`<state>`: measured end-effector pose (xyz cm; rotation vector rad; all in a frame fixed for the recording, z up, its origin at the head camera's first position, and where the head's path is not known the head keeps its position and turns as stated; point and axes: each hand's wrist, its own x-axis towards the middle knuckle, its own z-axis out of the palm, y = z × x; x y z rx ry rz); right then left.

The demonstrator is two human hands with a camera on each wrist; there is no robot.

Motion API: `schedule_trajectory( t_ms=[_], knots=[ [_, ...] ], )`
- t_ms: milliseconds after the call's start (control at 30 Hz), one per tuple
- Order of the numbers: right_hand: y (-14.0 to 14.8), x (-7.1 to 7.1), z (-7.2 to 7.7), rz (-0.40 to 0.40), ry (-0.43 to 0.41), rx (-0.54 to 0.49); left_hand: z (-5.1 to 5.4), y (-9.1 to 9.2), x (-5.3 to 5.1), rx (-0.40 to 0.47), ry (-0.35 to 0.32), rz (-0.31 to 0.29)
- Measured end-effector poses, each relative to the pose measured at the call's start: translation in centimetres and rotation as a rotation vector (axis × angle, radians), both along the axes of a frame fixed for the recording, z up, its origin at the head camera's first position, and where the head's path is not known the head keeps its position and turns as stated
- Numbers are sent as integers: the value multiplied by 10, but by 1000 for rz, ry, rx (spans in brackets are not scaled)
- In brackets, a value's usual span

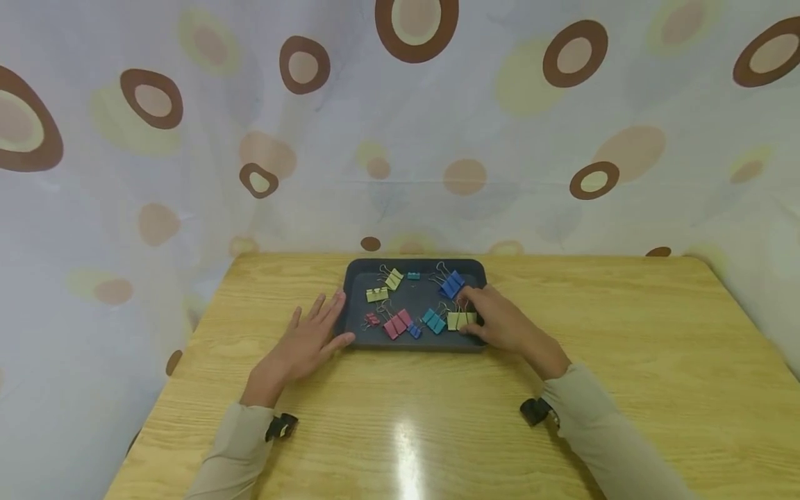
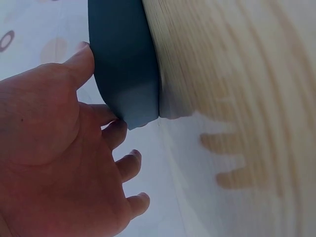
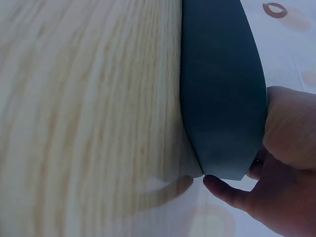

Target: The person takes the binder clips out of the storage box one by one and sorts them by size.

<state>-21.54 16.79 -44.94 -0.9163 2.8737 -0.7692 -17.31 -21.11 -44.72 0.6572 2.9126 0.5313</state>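
Observation:
A dark grey tray (image 1: 412, 346) holds binder clips in several colours and sizes. My left hand (image 1: 306, 344) lies at its left edge, fingers spread, with fingertips against the rim; the left wrist view shows the thumb and fingers of this hand (image 2: 54, 133) at the tray's outer wall (image 2: 123, 54). Over the right side reaches my right hand (image 1: 500, 323), its index finger and thumb on either side of a yellow binder clip (image 1: 457, 320). Whether they pinch it cannot be made out. In the right wrist view the tray wall (image 3: 222, 89) hides part of this hand (image 3: 291, 163).
Near the right hand lie a large blue clip (image 1: 451, 283) and a teal clip (image 1: 434, 320). A pink clip (image 1: 396, 324), a small blue clip (image 1: 414, 331) and two yellow clips (image 1: 394, 278) are further left. The wooden table (image 1: 625, 312) meets a patterned cloth (image 1: 531, 139) behind.

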Motion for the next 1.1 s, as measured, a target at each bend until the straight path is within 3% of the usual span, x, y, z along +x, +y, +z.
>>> schedule_trajectory(
  t_ms=[433,800,1100],
  knots=[
    [-1,-3,1,27,-6,7,-2,-2,-1,27,-22,5],
    [-1,-6,-4,29,-13,-139,-3,-2,0,33,-28,7],
    [4,-5,-1,-24,-26,-273,-3,-2,-1,20,-35,10]
  ],
)
